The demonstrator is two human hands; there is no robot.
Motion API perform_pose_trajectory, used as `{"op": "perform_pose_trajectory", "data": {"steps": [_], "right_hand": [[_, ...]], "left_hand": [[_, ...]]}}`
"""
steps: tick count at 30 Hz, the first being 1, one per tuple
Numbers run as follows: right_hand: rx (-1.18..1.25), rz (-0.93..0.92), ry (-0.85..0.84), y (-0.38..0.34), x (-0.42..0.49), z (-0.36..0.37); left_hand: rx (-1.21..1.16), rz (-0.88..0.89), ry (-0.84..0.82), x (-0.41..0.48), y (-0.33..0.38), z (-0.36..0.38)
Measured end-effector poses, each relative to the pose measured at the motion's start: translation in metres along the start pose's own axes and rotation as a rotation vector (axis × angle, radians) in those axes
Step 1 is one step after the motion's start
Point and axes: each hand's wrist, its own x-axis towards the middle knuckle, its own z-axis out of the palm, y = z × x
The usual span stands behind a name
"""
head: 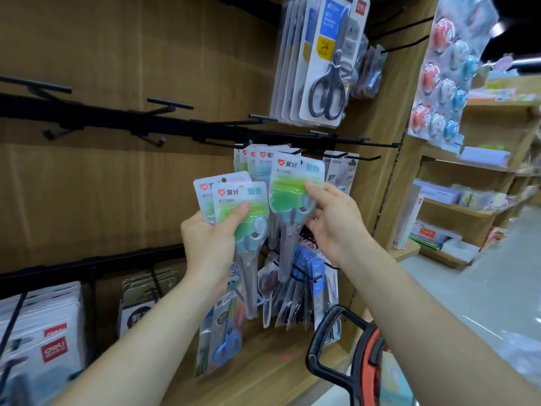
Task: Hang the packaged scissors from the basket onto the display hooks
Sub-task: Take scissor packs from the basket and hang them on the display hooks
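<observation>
Hooks (pixel 169 103) on the left are bare, so there is room for more. The left hand (pixel 210 238) has its fingers curled round two packs (pixel 234 200) with green tops and blue scissors inside. A few hung packs (pixel 259 158) of the same kind are up already. The right hand (pixel 333 221) pinches one pack (pixel 292 186) just in front of them. It may be on its hook, but I cannot tell. The basket (pixel 319 338) is low on the right.

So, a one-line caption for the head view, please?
Right hand holds one scissors pack before the hanging packs; left hand holds spare packs.
</observation>
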Motion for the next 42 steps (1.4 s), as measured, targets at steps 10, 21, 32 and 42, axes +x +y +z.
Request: {"op": "perform_pose_trajectory", "data": {"steps": [10,21,32,42], "right_hand": [[-0.051,-0.068,0.101,-0.015,0.023,0.003],[-0.307,-0.053,0.156,-0.007,0.041,0.018],[-0.320,-0.060,-0.157,0.028,-0.024,0.017],[-0.072,-0.064,-0.055,0.030,-0.026,0.023]], "left_hand": [[0.003,-0.008,0.019,-0.002,0.001,0.004],[0.000,0.003,0.020,-0.002,0.008,0.001],[0.004,0.016,-0.029,-0.002,0.010,0.000],[0.011,0.027,-0.142,-0.003,0.018,0.005]]}}
